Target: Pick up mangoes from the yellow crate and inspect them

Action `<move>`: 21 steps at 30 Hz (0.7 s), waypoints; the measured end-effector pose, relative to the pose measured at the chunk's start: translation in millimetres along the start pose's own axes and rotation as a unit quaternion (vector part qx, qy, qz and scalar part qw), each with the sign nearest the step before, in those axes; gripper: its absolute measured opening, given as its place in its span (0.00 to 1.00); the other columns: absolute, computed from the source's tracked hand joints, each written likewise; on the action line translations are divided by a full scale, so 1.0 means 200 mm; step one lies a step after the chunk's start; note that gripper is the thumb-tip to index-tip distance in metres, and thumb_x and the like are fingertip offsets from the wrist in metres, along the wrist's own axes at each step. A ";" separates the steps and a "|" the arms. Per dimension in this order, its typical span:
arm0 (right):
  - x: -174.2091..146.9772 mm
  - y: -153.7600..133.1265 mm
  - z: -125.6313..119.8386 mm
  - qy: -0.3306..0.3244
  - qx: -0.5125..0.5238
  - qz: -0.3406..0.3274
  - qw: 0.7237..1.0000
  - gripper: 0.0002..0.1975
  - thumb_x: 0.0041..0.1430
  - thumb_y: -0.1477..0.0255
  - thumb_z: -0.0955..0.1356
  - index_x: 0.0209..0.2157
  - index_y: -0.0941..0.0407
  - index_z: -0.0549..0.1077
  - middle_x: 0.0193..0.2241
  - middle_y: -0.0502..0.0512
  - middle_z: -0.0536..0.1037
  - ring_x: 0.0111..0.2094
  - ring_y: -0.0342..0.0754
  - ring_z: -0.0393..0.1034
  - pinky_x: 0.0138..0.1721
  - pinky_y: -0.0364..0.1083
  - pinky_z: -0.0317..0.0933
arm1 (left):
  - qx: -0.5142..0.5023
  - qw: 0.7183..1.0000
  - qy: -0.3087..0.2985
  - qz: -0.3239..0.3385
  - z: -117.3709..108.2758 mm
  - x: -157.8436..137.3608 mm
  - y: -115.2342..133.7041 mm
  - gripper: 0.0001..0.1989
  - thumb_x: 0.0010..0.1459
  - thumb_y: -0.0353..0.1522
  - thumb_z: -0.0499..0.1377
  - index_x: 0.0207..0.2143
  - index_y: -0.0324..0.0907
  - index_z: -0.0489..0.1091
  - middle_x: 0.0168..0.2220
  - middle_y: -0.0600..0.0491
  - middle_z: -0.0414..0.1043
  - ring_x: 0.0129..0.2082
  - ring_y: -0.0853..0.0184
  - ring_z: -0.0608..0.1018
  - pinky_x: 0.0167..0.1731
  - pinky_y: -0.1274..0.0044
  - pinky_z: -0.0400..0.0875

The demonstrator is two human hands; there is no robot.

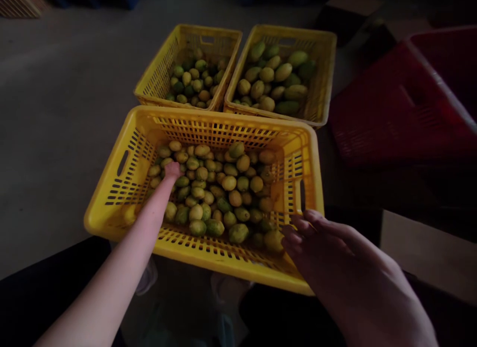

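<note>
Actually, the left hand (173, 170) reaches down among the yellow-green fruits (201, 173) in the front basket (223, 119), at the left part of the heap. Its fingers are turned away and hidden, so I cannot tell if they hold a fruit. From this hand, most of the fruits lie to the right and toward the person; the left hand is the one deeper in the heap. The right hand (331, 250) is over the near right corner of the basket, its fingers loosely spread, and no fruit is seen in them. Just beside its fingertips lies one larger yellow fruit (274, 241). The long axis of the front basket goes from left to right, across the person, while many fruits are oval and point in mixed directions.

Counting outward: two hands, one front basket, and behind it two more yellow baskets, a left one (155, 78) and a right one (328, 81), side by side, both with fruits. Those in the right one look bigger. In the front basket there are dozens, overlapping, so an exact number is not possible. One red crate (395, 106) stands to the right.
</note>
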State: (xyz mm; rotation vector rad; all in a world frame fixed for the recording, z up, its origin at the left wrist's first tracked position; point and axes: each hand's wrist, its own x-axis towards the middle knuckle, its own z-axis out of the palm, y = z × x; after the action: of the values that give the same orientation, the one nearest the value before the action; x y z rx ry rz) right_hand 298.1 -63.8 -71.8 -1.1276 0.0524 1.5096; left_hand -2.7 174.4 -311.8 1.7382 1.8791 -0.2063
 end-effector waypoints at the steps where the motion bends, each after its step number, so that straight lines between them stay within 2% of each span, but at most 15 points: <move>1: 0.00 0.00 0.04 -0.016 0.013 0.007 1.000 0.03 0.50 0.72 0.72 0.30 0.51 0.78 0.31 0.52 0.79 0.34 0.47 0.75 0.35 0.46 0.74 | 0.013 1.000 0.001 -0.001 -0.02 -0.01 0.00 0.19 0.62 0.39 0.60 0.51 0.36 0.69 0.51 0.43 0.70 0.50 0.57 0.74 0.48 0.62 0.72; 3: 0.01 -0.01 0.11 -0.040 0.028 0.025 0.998 0.02 0.49 0.73 0.72 0.28 0.53 0.77 0.28 0.52 0.78 0.31 0.47 0.74 0.33 0.45 0.73 | 0.041 0.999 0.008 -0.015 -0.07 -0.05 -0.02 0.20 0.56 0.40 0.65 0.42 0.31 0.72 0.45 0.40 0.73 0.51 0.52 0.73 0.48 0.64 0.69; 5: 0.00 0.00 0.16 -0.054 0.034 0.043 0.997 0.02 0.48 0.75 0.71 0.26 0.54 0.77 0.25 0.52 0.77 0.28 0.45 0.73 0.30 0.43 0.71 | 0.048 0.999 0.013 -0.015 -0.13 -0.11 -0.03 0.19 0.49 0.40 0.70 0.32 0.33 0.71 0.36 0.41 0.74 0.50 0.49 0.73 0.44 0.69 0.68; 8: -0.01 0.02 0.21 -0.070 0.037 0.050 0.996 0.02 0.47 0.76 0.69 0.25 0.56 0.76 0.24 0.52 0.77 0.27 0.43 0.72 0.29 0.41 0.69 | 0.032 0.999 0.011 0.000 -0.23 -0.22 -0.04 0.20 0.46 0.42 0.70 0.21 0.39 0.66 0.23 0.52 0.68 0.38 0.59 0.76 0.33 0.78 0.64; 10: -0.01 0.04 0.22 -0.085 0.022 0.043 0.995 0.03 0.47 0.76 0.69 0.25 0.57 0.76 0.24 0.53 0.77 0.27 0.44 0.73 0.29 0.41 0.69 | -0.010 0.999 -0.014 0.035 -0.31 -0.30 -0.01 0.22 0.45 0.42 0.70 0.15 0.41 0.62 0.16 0.57 0.59 0.27 0.67 0.71 0.26 0.80 0.57; 13: 0.00 0.07 0.23 -0.073 -0.020 0.029 0.997 0.04 0.47 0.73 0.69 0.28 0.56 0.77 0.31 0.57 0.81 0.35 0.50 0.76 0.34 0.45 0.71 | -0.077 0.990 -0.062 0.105 -0.50 -0.47 0.13 0.27 0.43 0.44 0.70 0.11 0.43 0.56 0.11 0.61 0.49 0.18 0.74 0.57 0.21 0.78 0.46; 15: 0.00 0.09 0.24 -0.038 -0.042 0.023 0.998 0.08 0.47 0.70 0.70 0.32 0.54 0.78 0.36 0.57 0.81 0.39 0.53 0.76 0.38 0.49 0.72 | -0.110 0.977 -0.086 0.162 -0.65 -0.62 0.27 0.30 0.46 0.50 0.67 0.10 0.43 0.54 0.11 0.61 0.47 0.16 0.76 0.52 0.20 0.77 0.44; 18: 0.01 0.10 0.28 -0.021 -0.038 0.030 0.999 0.16 0.48 0.59 0.72 0.40 0.48 0.76 0.37 0.55 0.79 0.40 0.56 0.75 0.38 0.56 0.72 | -0.173 0.938 -0.140 0.264 -0.89 -0.86 0.49 0.30 0.47 0.56 0.63 0.12 0.41 0.61 0.12 0.59 0.53 0.14 0.76 0.56 0.19 0.78 0.49; 21: 0.01 0.09 0.34 -0.067 -0.017 0.043 0.997 0.23 0.46 0.52 0.72 0.41 0.49 0.75 0.37 0.57 0.79 0.39 0.58 0.75 0.34 0.57 0.72 | -0.220 0.923 -0.170 0.265 -1.04 -0.98 0.61 0.31 0.53 0.57 0.57 0.20 0.37 0.73 0.13 0.53 0.63 0.16 0.71 0.67 0.22 0.78 0.61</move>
State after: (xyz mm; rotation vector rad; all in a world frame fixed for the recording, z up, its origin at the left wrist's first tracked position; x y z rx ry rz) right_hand 244.5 -27.3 -47.1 -1.0597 -0.0165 1.6656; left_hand 50.4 120.5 -9.6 1.6855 1.0562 0.1125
